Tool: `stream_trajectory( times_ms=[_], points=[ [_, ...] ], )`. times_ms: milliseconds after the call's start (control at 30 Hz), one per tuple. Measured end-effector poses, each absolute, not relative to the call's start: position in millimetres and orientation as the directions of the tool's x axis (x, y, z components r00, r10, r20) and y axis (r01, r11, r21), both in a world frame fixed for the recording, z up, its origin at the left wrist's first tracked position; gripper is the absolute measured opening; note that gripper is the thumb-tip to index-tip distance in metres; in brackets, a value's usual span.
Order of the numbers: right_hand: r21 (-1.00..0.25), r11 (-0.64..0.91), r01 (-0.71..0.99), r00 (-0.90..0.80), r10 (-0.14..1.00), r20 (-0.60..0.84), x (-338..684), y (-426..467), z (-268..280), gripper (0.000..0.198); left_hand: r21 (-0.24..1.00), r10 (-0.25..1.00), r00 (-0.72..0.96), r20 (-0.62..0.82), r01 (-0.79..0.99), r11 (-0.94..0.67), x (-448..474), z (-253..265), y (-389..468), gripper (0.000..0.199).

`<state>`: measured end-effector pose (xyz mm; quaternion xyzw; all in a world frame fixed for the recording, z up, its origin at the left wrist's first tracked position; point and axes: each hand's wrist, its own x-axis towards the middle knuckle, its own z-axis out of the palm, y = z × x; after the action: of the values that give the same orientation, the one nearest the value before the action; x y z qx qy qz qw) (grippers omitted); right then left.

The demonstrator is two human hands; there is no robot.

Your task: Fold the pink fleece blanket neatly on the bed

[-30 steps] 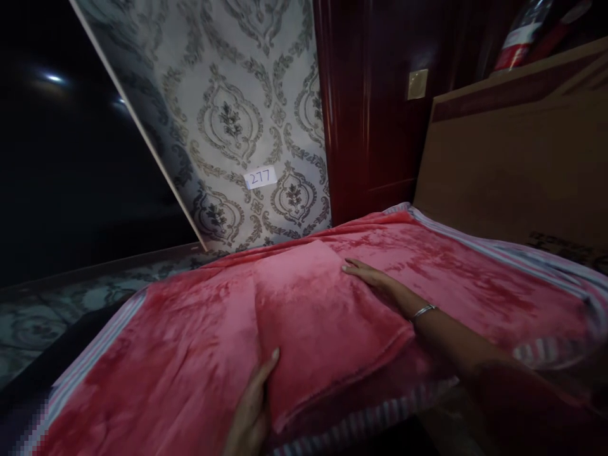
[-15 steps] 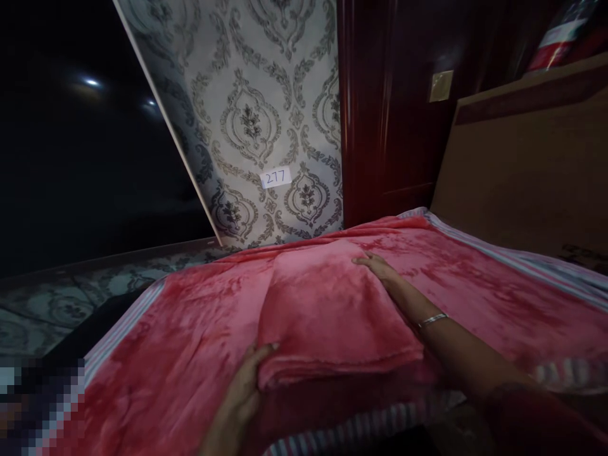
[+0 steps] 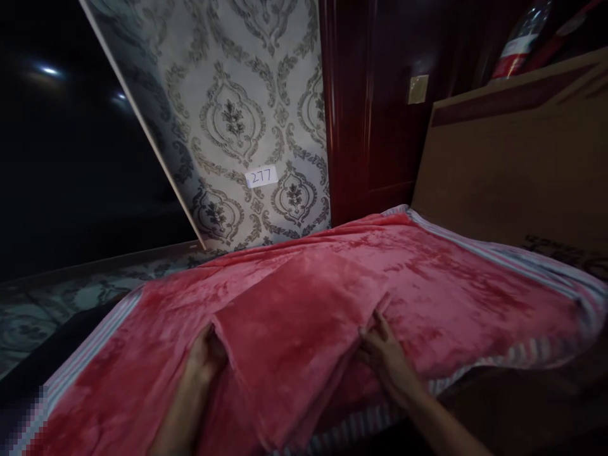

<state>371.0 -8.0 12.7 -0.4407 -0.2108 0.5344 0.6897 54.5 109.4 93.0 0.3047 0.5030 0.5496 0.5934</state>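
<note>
A folded red plush cloth (image 3: pixel 299 316) lies turned at an angle over a larger red plush blanket (image 3: pixel 456 291) with a striped border. My left hand (image 3: pixel 205 351) is closed on the folded cloth's left corner; its fingertips are partly hidden under the fabric. At the opposite side, my right hand (image 3: pixel 382 348) pinches the layered right edge. The cloth's near corner points toward me and hangs close to the blanket's front edge.
A large cardboard box (image 3: pixel 513 152) stands behind the blanket at the right, with a plastic bottle (image 3: pixel 517 47) above it. At the left is a dark glossy screen (image 3: pixel 90 145). Patterned wallpaper carries a paper label (image 3: pixel 261 177) reading 277, beside a dark red wood panel (image 3: pixel 365 126).
The folded cloth has turned so a corner now faces me. My left hand moved up and left to a corner; my right hand came down along the right edge. The view shifted slightly right.
</note>
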Motion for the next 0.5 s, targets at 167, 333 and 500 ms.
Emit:
stream_trajectory(
  times_ms=[167, 333, 500],
  points=[
    [-0.848, 0.051, -0.527, 0.384, 0.904, -0.185, 418, 10, 19, 0.089, 0.807, 0.931, 0.023, -0.364, -0.491, 0.328, 63, 74, 58, 0.023],
    [-0.916, -0.08, -0.392, 0.337, 0.915, -0.224, 465, 51, 31, 0.063, 0.83, 0.906, -0.029, -0.423, -0.413, 0.374, 101, 55, 14, 0.043],
    [-0.963, -0.017, -0.27, 0.391, 0.912, -0.126, 481, 84, 46, 0.045, 0.848, 0.927, 0.017, -0.374, -0.398, 0.349, 123, 58, 9, 0.062]
  ],
)
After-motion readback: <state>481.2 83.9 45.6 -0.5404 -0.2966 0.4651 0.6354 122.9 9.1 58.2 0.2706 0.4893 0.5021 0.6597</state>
